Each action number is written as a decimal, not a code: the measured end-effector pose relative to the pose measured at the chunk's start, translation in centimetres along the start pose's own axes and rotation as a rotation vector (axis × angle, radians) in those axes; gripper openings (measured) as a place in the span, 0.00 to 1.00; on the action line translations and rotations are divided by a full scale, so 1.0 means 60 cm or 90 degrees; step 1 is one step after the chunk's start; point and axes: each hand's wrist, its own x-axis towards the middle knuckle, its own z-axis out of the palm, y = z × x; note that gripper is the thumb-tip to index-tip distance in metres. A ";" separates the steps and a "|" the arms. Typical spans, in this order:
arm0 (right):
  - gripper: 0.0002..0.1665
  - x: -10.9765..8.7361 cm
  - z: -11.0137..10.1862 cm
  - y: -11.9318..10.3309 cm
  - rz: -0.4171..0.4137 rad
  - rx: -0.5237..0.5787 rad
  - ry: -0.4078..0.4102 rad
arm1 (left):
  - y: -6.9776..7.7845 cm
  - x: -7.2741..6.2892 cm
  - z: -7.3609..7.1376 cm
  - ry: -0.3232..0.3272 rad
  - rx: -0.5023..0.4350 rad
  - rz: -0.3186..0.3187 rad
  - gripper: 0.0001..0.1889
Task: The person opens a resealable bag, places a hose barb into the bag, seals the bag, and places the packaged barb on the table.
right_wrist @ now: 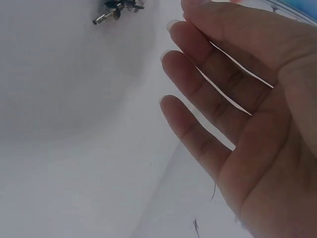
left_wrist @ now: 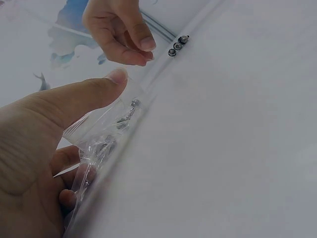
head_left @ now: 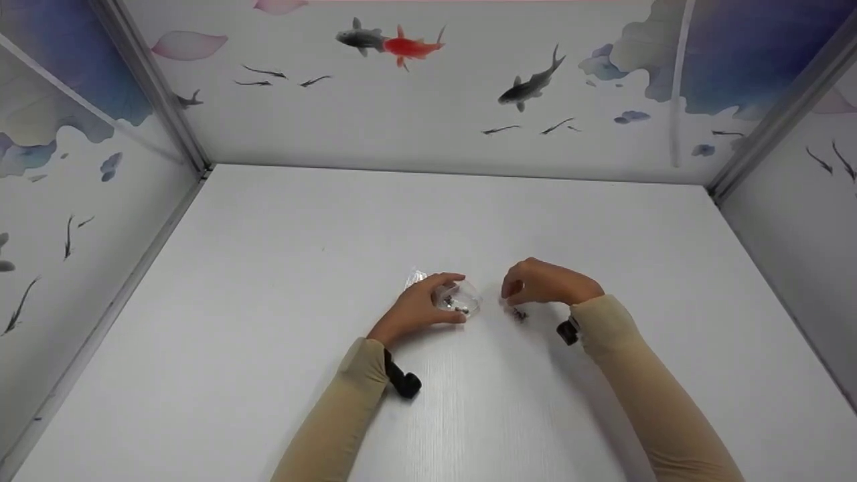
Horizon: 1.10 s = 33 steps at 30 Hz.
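My left hand (head_left: 420, 306) holds a clear plastic bag (head_left: 471, 297), its thumb along one side and its fingers round the other. Several small shiny metal parts (left_wrist: 122, 122) show through the bag in the left wrist view. To the right, my right hand (head_left: 543, 281) hovers over the table with its fingers loosely bent and the thumb near the index fingertip. Nothing shows between those fingers. Just below its fingertips lies a small cluster of metal screw-like pieces (head_left: 519, 314), seen also as dark metal pieces (right_wrist: 118, 8) at the top of the right wrist view.
Both hands work over the middle of a white table (head_left: 321, 221). Printed panels with fish, such as the back wall (head_left: 428, 120), enclose it at the back and both sides. A black wrist device (head_left: 405, 383) sits on the left sleeve, another black device (head_left: 568, 331) on the right.
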 end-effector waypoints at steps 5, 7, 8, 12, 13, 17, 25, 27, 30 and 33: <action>0.06 -0.002 0.002 0.005 0.017 0.005 -0.016 | 0.000 0.000 0.000 -0.006 0.003 -0.005 0.37; 0.06 -0.001 0.004 0.006 0.029 0.005 -0.020 | 0.000 0.001 0.000 -0.008 0.002 -0.006 0.37; 0.06 -0.001 0.005 0.006 0.032 0.005 -0.022 | 0.001 0.001 0.000 -0.008 0.003 -0.007 0.37; 0.05 0.001 0.010 0.008 0.044 0.012 -0.023 | 0.000 0.001 0.000 -0.007 0.003 -0.009 0.37; 0.05 0.002 0.010 0.008 0.046 0.014 -0.022 | 0.000 0.001 0.000 -0.007 0.004 -0.009 0.38; 0.05 0.005 0.013 0.008 0.049 0.012 -0.021 | 0.000 0.001 0.000 -0.006 0.006 -0.010 0.38; 0.05 0.008 0.013 0.011 0.050 0.009 -0.021 | -0.001 0.002 0.001 0.000 0.008 -0.009 0.37; 0.05 0.008 0.014 0.012 0.049 0.008 -0.020 | -0.002 0.003 0.002 0.001 0.008 -0.009 0.37; 0.05 0.008 0.016 0.016 0.046 0.008 -0.019 | -0.003 0.002 0.002 0.002 0.008 -0.010 0.37; 0.06 0.006 0.016 0.018 0.039 0.011 -0.017 | -0.004 0.002 0.002 0.002 0.003 -0.012 0.37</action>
